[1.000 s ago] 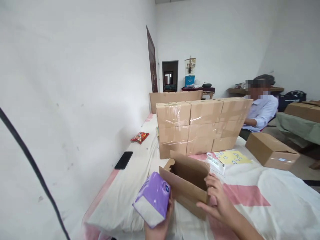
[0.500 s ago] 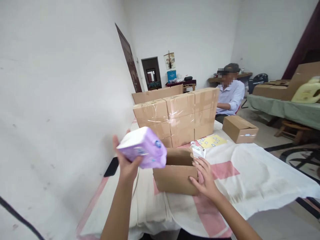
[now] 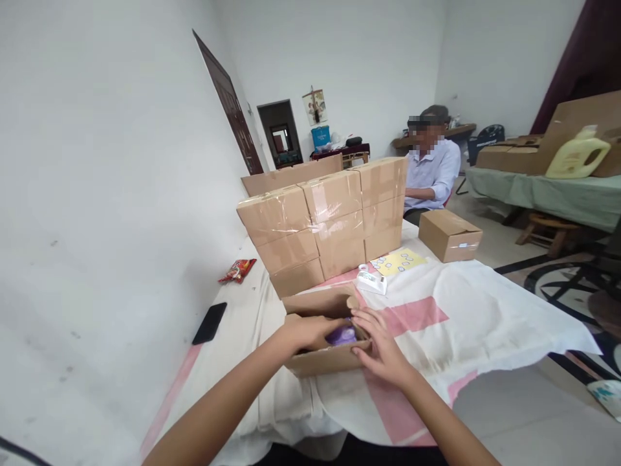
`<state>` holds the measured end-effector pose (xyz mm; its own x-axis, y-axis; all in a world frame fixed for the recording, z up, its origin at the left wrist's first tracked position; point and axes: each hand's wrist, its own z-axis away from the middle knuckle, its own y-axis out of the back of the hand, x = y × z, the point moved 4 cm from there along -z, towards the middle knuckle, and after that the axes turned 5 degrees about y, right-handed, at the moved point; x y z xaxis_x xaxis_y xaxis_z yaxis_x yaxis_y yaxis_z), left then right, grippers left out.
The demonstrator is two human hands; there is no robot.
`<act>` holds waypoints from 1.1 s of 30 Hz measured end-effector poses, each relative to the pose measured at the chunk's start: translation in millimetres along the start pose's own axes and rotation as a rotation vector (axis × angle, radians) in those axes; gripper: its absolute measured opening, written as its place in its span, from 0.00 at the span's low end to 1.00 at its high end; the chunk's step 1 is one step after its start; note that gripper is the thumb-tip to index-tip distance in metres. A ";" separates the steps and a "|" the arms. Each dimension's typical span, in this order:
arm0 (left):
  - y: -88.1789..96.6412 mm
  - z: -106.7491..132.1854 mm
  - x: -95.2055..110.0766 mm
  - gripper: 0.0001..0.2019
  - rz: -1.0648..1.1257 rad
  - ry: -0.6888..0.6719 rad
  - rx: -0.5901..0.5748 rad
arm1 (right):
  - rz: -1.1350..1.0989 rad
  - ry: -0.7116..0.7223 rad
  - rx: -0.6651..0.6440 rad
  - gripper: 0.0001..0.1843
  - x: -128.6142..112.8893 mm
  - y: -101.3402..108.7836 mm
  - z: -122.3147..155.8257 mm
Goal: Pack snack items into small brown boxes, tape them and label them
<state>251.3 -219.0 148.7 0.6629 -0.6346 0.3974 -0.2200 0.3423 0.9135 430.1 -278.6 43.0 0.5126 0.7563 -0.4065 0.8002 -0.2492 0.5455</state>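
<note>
An open cardboard box [image 3: 330, 360] stands on the cloth-covered table in front of me. Inside it lies a purple tissue pack [image 3: 342, 334], mostly hidden by the box walls and my fingers. My left hand [image 3: 313, 333] reaches down into the box, closed on the pack, its fingertips partly out of sight. At the box's right end, my right hand [image 3: 381, 343] grips the edge, with the thumb on the front wall and the fingers over the side flap.
Stacked, taped cartons [image 3: 334, 220] rise behind the box. A phone [image 3: 210, 323] and a red snack packet [image 3: 237, 270] lie left; a white device [image 3: 372, 282], a yellow sheet [image 3: 400, 262] and a closed carton [image 3: 450, 236] sit right. A person [image 3: 433, 168] sits beyond.
My left hand has carried the tissue pack rightward and down into the box. My right hand stays at the box's right end. The view has shifted, bringing the snack packet into sight.
</note>
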 end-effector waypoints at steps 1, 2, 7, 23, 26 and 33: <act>2.5 9.3 -0.9 0.16 0.015 0.007 0.023 | -0.019 -0.020 -0.035 0.26 0.8 -1.2 0.3; 6.4 20.5 -2.9 0.15 0.030 0.010 0.049 | -0.039 -0.040 -0.056 0.23 2.1 -1.9 0.8; 14.0 84.3 -29.3 0.22 0.280 0.042 0.302 | -0.185 -0.113 0.019 0.14 6.5 -2.4 4.2; -32.8 83.9 -61.4 0.25 -0.072 0.398 0.648 | -0.177 -0.340 -0.037 0.21 16.6 -14.7 -115.2; -36.0 87.7 -53.4 0.18 -0.119 0.359 0.511 | -0.068 -0.245 -0.200 0.13 1.6 -20.0 -98.2; -61.4 75.9 -24.4 0.47 -0.186 0.448 0.433 | 0.189 -0.095 -0.251 0.23 -11.3 -23.6 -58.1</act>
<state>194.3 -277.1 89.5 0.9313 -0.2740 0.2398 -0.2792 -0.1148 0.9533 387.3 -246.1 77.3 0.6810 0.6481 -0.3410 0.5926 -0.2141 0.7765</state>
